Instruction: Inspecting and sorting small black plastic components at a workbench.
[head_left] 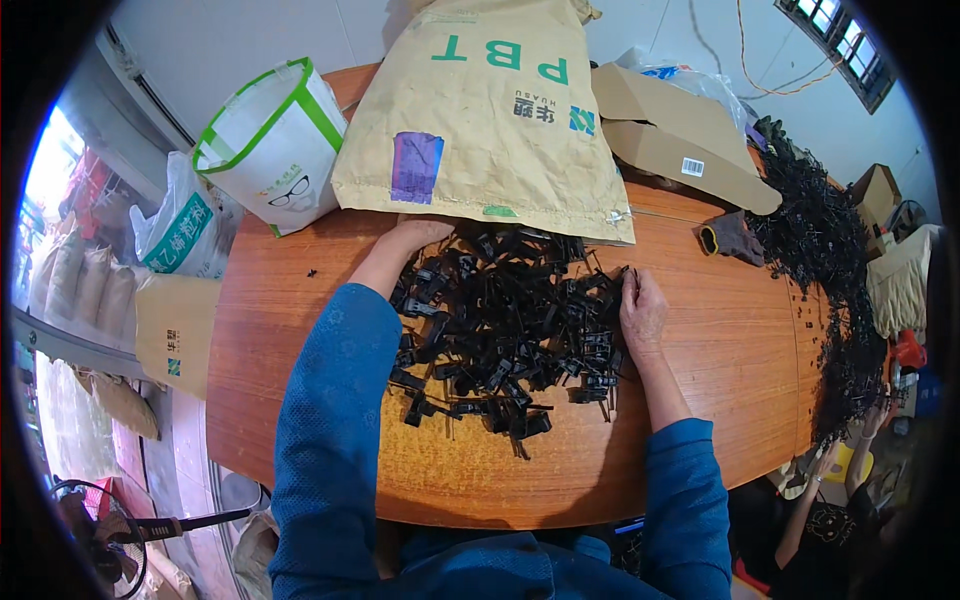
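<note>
A heap of black plastic parts (510, 320) with thin prongs lies in the middle of the wooden table. My left hand (425, 235) reaches to the far left side of this heap, at the lower edge of a large tan paper sack (490, 140). Its fingers are hidden by the sack and the parts. At the heap's right side, my right hand (643, 312) is closed, thumb against fingers, on a small black plastic part whose shape is mostly covered.
A white bag with green trim (270, 150) stands at the back left. Behind right are an opened cardboard box (680, 150) and a dark glove (732, 240). More black parts (815, 240) pile along the right edge, where another person's arms (820, 490) show.
</note>
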